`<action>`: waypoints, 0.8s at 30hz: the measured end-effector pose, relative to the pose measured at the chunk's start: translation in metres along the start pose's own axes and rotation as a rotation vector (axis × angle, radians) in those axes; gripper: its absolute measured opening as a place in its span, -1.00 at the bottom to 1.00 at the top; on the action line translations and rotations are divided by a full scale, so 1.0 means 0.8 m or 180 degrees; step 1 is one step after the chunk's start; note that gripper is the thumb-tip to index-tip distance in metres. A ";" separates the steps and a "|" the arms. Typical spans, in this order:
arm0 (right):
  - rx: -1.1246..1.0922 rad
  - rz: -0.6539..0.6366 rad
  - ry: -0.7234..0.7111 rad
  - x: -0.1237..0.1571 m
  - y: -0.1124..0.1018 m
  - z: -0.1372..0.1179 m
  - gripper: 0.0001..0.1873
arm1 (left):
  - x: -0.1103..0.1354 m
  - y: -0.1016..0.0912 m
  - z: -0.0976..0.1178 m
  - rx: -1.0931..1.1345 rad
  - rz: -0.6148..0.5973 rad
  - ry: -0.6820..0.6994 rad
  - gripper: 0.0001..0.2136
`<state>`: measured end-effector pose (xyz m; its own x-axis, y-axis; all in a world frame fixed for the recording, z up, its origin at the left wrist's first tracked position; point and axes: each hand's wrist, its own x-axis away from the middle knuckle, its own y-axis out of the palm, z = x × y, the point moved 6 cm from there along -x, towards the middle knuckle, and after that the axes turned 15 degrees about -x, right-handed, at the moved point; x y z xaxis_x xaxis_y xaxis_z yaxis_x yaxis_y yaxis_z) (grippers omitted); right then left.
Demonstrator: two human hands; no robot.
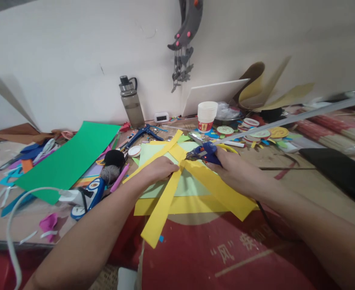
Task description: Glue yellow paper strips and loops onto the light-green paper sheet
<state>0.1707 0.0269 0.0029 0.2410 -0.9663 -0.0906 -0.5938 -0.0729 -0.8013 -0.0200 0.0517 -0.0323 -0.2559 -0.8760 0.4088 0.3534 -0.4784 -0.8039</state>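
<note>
My right hand point(224, 161) grips a blue hot glue gun point(206, 153), with a long clear glue stick point(270, 121) jutting from its back to the upper right. The nozzle touches or nearly touches the spot where several yellow strips point(162, 211) meet. My left hand point(162, 168) is closed at that same spot, its fingers pinching a yellow strip. Another wide yellow strip point(222, 189) slants down to the right under my right wrist. Beneath them lies a pale green sheet point(153, 189), with a yellow sheet point(177, 206) showing along its near edge.
A red cardboard box point(201, 249) is in front. Left lie a green sheet point(71, 161), yarn balls point(112, 165) and a white plug with cable point(71, 197). Behind stand a bottle point(131, 104), blue-handled pliers point(142, 133) and paper cups point(206, 114). A black slab point(340, 173) lies right.
</note>
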 end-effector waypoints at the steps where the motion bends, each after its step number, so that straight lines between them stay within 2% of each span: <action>1: -0.0025 -0.0006 -0.0001 0.000 0.000 0.000 -0.78 | 0.001 0.000 0.001 0.0028 -0.0008 -0.0001 -0.67; 8: -0.0235 -0.0250 0.0014 0.003 0.002 0.000 -0.77 | 0.002 0.000 0.000 -0.0025 0.0039 -0.0071 -0.66; 13: 0.0020 -0.0021 0.0047 0.002 -0.007 -0.001 -0.78 | 0.002 -0.001 0.001 -0.0058 0.0076 0.0002 -0.66; 19: -0.0049 -0.0162 0.0058 0.004 -0.002 -0.001 -0.77 | 0.003 -0.001 0.002 -0.0100 0.0052 -0.0007 -0.66; 24: 0.0127 0.0047 0.0073 0.000 -0.003 -0.001 -0.74 | 0.002 0.000 0.001 -0.0053 0.0086 0.0028 -0.66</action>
<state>0.1712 0.0268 0.0052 0.2146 -0.9726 -0.0895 -0.5659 -0.0491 -0.8230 -0.0195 0.0506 -0.0315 -0.2544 -0.8879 0.3833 0.3452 -0.4535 -0.8217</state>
